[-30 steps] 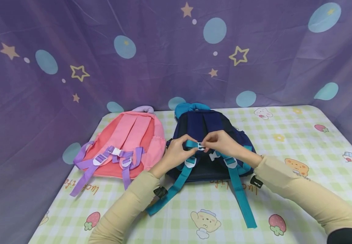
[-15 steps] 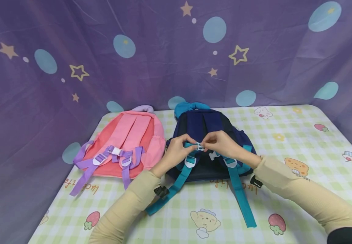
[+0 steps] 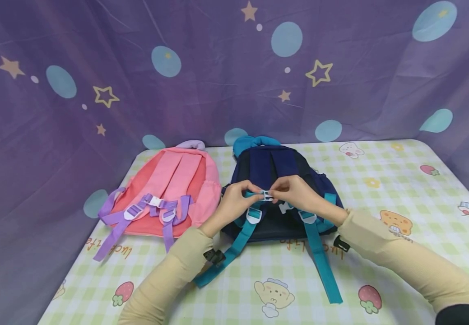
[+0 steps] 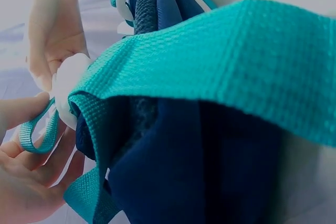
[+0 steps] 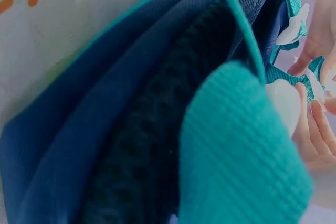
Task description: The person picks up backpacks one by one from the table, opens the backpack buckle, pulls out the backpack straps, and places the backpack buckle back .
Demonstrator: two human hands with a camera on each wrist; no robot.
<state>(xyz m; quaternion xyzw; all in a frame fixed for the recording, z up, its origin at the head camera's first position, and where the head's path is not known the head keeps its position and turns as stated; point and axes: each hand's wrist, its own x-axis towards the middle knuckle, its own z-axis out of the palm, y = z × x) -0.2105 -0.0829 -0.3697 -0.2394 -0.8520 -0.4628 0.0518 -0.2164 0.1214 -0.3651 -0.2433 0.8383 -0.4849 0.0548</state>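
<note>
A navy backpack (image 3: 275, 228) lies with its mesh back and shoulder straps facing up. Above it, my left hand (image 3: 234, 201) pinches a short teal strap beside a small white plastic buckle piece (image 3: 266, 195). My right hand (image 3: 295, 192) pinches the other side of that piece between thumb and fingertips. A second white buckle half (image 3: 285, 207), with prongs, hangs from the right shoulder strap just below the right hand. White strap adjusters (image 3: 253, 215) sit on both teal straps. In the left wrist view, a teal loop (image 4: 39, 137) curls between the left hand's fingers.
On the left lies a pink backpack (image 3: 177, 185) with purple straps and a joined white buckle (image 3: 155, 201). A green checked tablecloth (image 3: 319, 311) with printed cartoons lies underneath. Loose teal strap ends (image 3: 324, 271) trail towards the front. A purple patterned curtain (image 3: 218, 108) surrounds the table.
The teal strap loop at the left hand has flattened and gone mostly behind the fingers. The white buckle piece has shifted very slightly left. Both hands have otherwise hardly moved.
</note>
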